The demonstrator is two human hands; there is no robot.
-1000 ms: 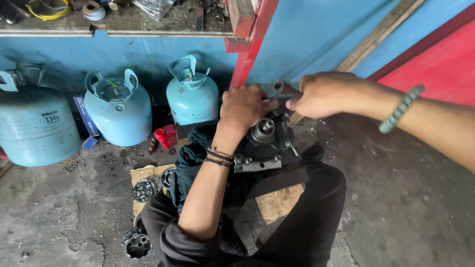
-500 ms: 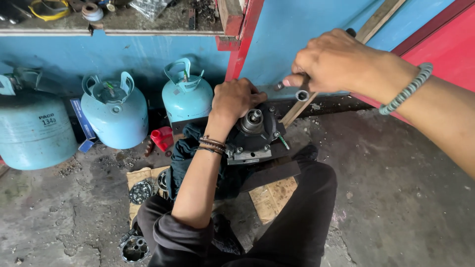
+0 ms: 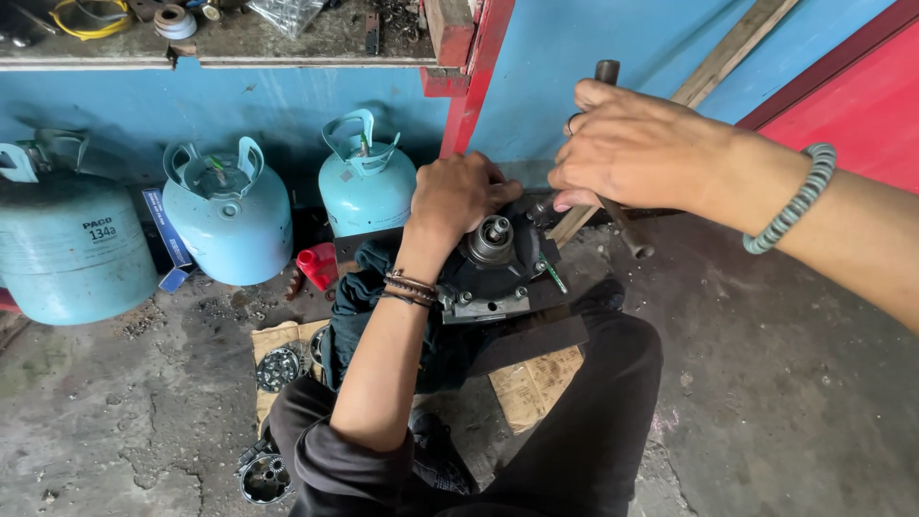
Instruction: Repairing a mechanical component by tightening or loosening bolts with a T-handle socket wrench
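Observation:
My left hand point(image 3: 459, 196) presses down on the top of a dark metal compressor body point(image 3: 493, 273) that rests between my knees, right beside its round shaft hub point(image 3: 490, 237). My right hand point(image 3: 637, 148) is closed around a dark metal rod tool point(image 3: 627, 230). The rod runs steeply from above my fingers down past the hub's right side. A small green-handled piece point(image 3: 553, 276) lies on the body's right edge. A dark teal cloth point(image 3: 359, 297) sits under my left forearm.
Three light blue gas cylinders point(image 3: 230, 215) stand against the blue wall at left, a red cap point(image 3: 316, 263) beside them. Cardboard point(image 3: 531, 383) and round metal parts point(image 3: 278, 369) lie on the concrete floor. A red post point(image 3: 479, 67) and a leaning wooden plank point(image 3: 728, 57) stand behind.
My right hand has risen and swung the rod from lying low by the hub to a steep, nearly upright angle. My left hand has stayed on the compressor body.

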